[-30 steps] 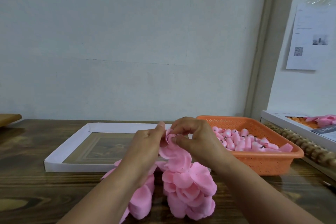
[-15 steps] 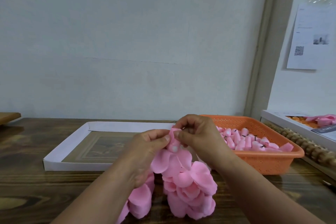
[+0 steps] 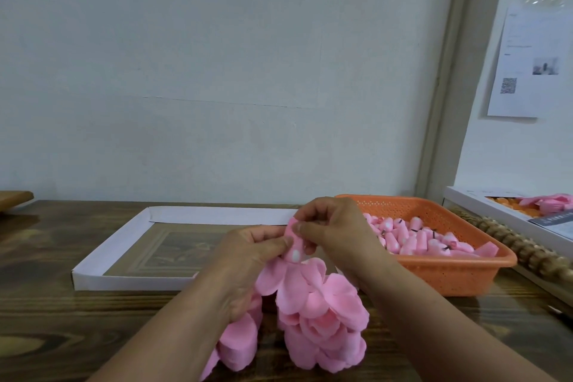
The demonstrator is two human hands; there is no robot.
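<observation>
A cluster of pink fabric petals point(image 3: 319, 313) hangs in front of me over the wooden table point(image 3: 46, 319). At its top is a small pink bud with a white spot point(image 3: 294, 250). My left hand point(image 3: 248, 254) pinches the bud and the petals below it with thumb and fingers. My right hand point(image 3: 335, 231) pinches the top of the same bud from the right, fingers curled over it. More pink petals point(image 3: 240, 341) hang under my left palm, partly hidden by the hand.
An orange plastic basket point(image 3: 449, 273) holding several pink buds stands at the right. A shallow white cardboard tray point(image 3: 102, 257) lies behind my hands. A white box point(image 3: 496, 211) with orange and pink pieces and a beaded wooden rod point(image 3: 521, 248) sit at the far right.
Both hands have closed in on the top of the cluster. The loose petal that the right hand held is now wrapped around the bud, and the petals have folded downward.
</observation>
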